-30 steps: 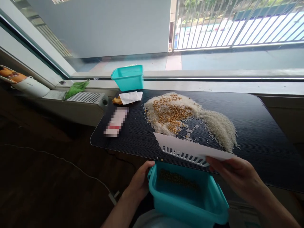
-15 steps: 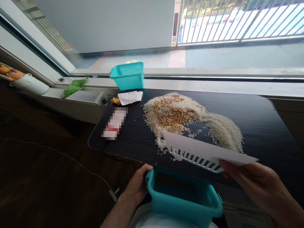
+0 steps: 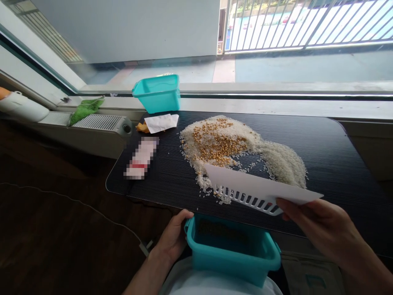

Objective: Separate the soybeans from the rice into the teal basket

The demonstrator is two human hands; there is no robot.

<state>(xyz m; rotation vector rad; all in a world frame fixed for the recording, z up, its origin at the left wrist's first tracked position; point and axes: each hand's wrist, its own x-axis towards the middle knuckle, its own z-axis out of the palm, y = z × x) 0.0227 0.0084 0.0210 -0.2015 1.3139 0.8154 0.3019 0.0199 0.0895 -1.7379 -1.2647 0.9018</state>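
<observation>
My left hand (image 3: 174, 234) grips the left rim of a teal plastic bin (image 3: 230, 262), which sits below the table's front edge. Some dark grains (image 3: 221, 230) lie on the bin's floor. My right hand (image 3: 319, 223) pinches the right end of a white slotted plastic tray (image 3: 254, 186), tilted over the front of the table. Behind the tray spreads a heap of white rice (image 3: 242, 131) mixed with golden soybean-like beans (image 3: 217, 143). A paler lobe of rice (image 3: 285, 164) stretches to the right. Stray grains lie near the tray's left end.
A second teal bin (image 3: 159, 95) stands at the table's back left, by the window. White paper (image 3: 162, 123) and a blurred pink packet (image 3: 141, 159) lie on the dark table (image 3: 331, 151). A green cloth (image 3: 86, 110) rests on the radiator (image 3: 101, 122). A white cable (image 3: 92, 209) crosses the floor.
The whole view has shifted slightly, so everything appears a little further left and up. Both hands keep their holds, and the tray's position over the table looks nearly unchanged.
</observation>
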